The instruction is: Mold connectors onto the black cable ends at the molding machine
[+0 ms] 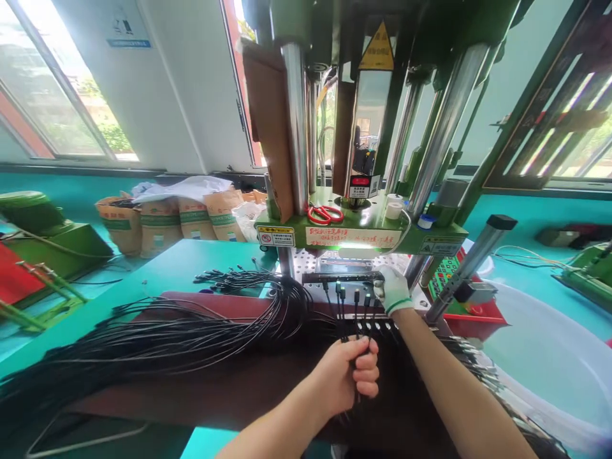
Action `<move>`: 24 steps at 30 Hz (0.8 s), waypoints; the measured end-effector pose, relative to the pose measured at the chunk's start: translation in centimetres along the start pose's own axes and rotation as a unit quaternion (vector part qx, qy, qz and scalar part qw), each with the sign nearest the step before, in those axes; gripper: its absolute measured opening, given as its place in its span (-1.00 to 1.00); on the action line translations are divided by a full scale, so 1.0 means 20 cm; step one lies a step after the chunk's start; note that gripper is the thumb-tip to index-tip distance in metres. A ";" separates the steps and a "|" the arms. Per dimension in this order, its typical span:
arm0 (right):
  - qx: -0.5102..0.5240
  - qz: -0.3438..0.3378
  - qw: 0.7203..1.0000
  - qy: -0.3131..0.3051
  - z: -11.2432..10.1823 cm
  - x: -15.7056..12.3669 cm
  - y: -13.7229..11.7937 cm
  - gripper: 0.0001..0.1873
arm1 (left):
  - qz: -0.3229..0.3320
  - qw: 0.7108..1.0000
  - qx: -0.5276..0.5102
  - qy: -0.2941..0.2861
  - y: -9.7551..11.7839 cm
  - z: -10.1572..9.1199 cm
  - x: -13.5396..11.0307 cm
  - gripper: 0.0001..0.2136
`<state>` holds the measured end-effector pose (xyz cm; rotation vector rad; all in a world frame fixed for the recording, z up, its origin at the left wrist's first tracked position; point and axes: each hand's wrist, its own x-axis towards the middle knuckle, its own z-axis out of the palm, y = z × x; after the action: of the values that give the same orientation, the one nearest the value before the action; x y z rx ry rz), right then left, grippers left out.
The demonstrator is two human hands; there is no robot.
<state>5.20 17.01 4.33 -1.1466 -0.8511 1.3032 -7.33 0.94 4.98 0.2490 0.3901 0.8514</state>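
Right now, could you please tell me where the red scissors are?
In the head view, the scissors lie centre-frame on the green machine ledge, just right of the steel column and above-left of the gloved right hand.

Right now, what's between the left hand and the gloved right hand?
Black cables with plug ends, fanning from the left hand up to the jig by the right hand. Head view.

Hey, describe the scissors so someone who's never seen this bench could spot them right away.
Find the tall green press with chrome columns at the middle. On its green ledge, above the gloved right hand, lie the scissors. Red handles set them apart from the white cups to their right.
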 end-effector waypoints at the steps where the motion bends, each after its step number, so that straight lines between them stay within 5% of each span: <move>1: 0.000 -0.002 1.000 0.000 0.01 -0.02 0.00 -0.81 | -0.001 1.000 0.011 0.000 -0.01 -0.01 -0.02 -0.89; 9: 0.014 -0.033 0.998 0.050 -0.03 -0.07 0.04 -0.72 | 0.007 0.988 0.141 -0.066 -0.18 -0.07 -0.18 -0.81; 11: 0.010 -0.041 0.997 0.062 -0.08 -0.05 0.03 -0.72 | 0.043 0.983 0.155 -0.086 -0.14 -0.07 -0.24 -0.79; 15: -0.036 -0.033 0.997 0.056 -0.23 -0.05 0.01 -0.78 | 0.233 0.970 0.067 -0.023 0.25 -0.09 -0.37 -0.85; 17: -0.071 -0.025 0.996 0.045 -0.29 -0.07 0.00 -0.79 | 0.402 0.913 0.017 0.064 0.53 -0.14 -0.42 -0.84; 19: -0.106 -0.018 0.994 0.034 -0.34 -0.08 0.00 -0.81 | 0.526 0.821 0.036 0.218 0.77 -0.23 -0.41 -0.77; 21: -0.140 -0.011 0.990 0.023 -0.36 -0.09 0.00 -0.81 | 0.531 0.769 0.076 0.348 0.92 -0.34 -0.37 -0.75; 24: -0.194 -0.001 0.981 -0.008 -0.39 -0.08 -0.01 -0.80 | 0.467 0.769 0.114 0.421 1.00 -0.52 -0.26 -0.80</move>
<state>12.55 14.20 2.59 -1.4381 -1.1526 1.1736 -28.49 10.26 4.19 0.2734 1.2852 1.9180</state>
